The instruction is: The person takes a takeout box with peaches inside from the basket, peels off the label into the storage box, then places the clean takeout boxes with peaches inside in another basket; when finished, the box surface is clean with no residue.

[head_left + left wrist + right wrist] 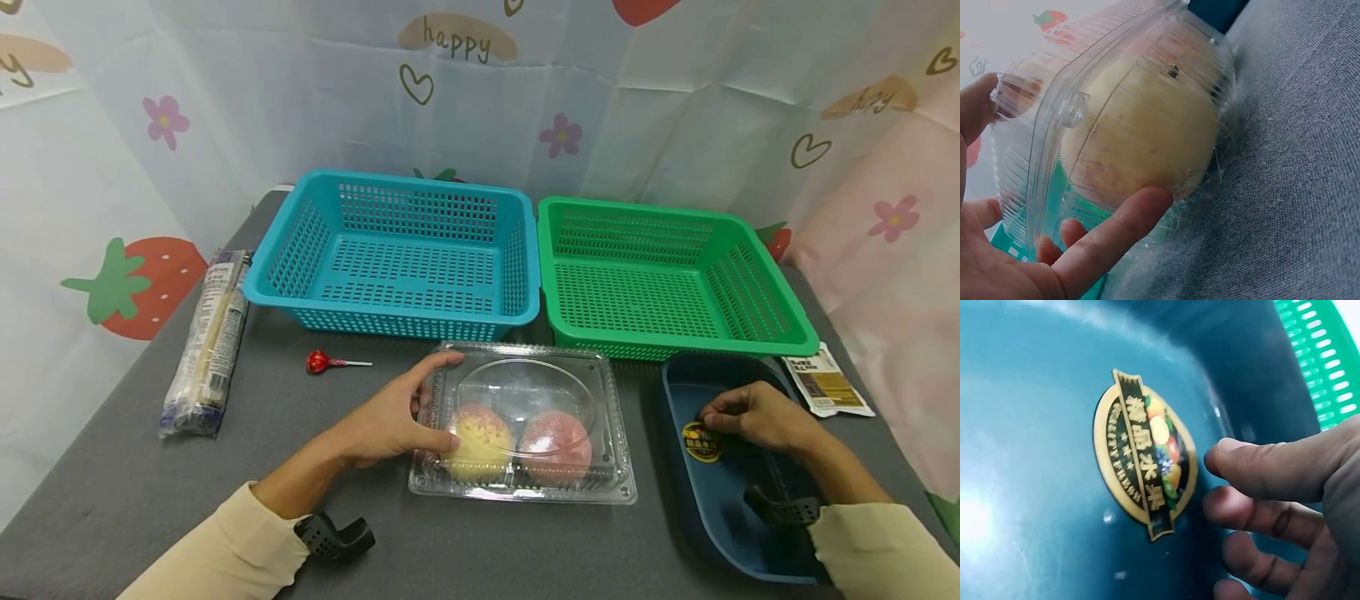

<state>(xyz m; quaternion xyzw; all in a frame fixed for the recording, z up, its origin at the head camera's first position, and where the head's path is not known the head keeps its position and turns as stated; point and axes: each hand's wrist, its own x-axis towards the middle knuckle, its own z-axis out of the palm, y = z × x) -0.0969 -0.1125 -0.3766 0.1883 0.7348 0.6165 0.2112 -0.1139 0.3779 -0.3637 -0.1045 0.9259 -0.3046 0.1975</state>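
Nearest to me, my left hand (390,421) has its grip on the left end of the clear clamshell box (525,425): the thumb runs along the near side and the fingers curl over the far corner, so it is grasping the box. The box sits flat on the grey tabletop (150,492), lid closed, in front of the gap between the two baskets. Inside it a yellowish fruit (480,442) lies on the left and a pinkish fruit (557,446) on the right, side by side. In the left wrist view the thumb (1116,234) presses the clear wall right by the yellowish fruit.

My right hand (753,415) rests inside the dark blue tray (720,517) at the right, fingers loosely curled and grasping nothing, fingertips (1241,462) just beside the oval gold sticker (701,442) on the tray floor.

Farther out, a red lollipop (322,362) lies left of the box, and a long wrapped packet (208,346) lies well to its left. A small brown sachet (825,383) lies just right of the tray. At the back, the blue basket (397,258) and green basket (660,279) stand side by side, rims touching.
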